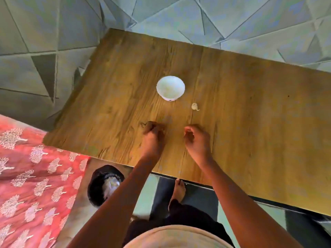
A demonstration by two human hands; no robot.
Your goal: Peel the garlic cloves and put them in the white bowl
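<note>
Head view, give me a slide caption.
Both hands hover curled over table near garlic clove and white bowl.

Open table (250, 104) all round — only bowl (170, 88), clove (194, 106).

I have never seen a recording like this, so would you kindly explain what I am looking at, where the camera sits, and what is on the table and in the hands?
There is no machine here. A person wears one wide-angle camera on the head, looking forward and down, so you see their own two arms from above.

The left hand and the right hand are both over the near part of the wooden table, with fingers curled. The right hand seems to pinch something small and pale at its fingertips, perhaps garlic; the picture is too blurred to be sure. What the left hand holds, if anything, I cannot tell.

On the table stand a white bowl, with contents too pale to make out, and beside it one loose garlic clove. On the floor is a black bin.
</note>
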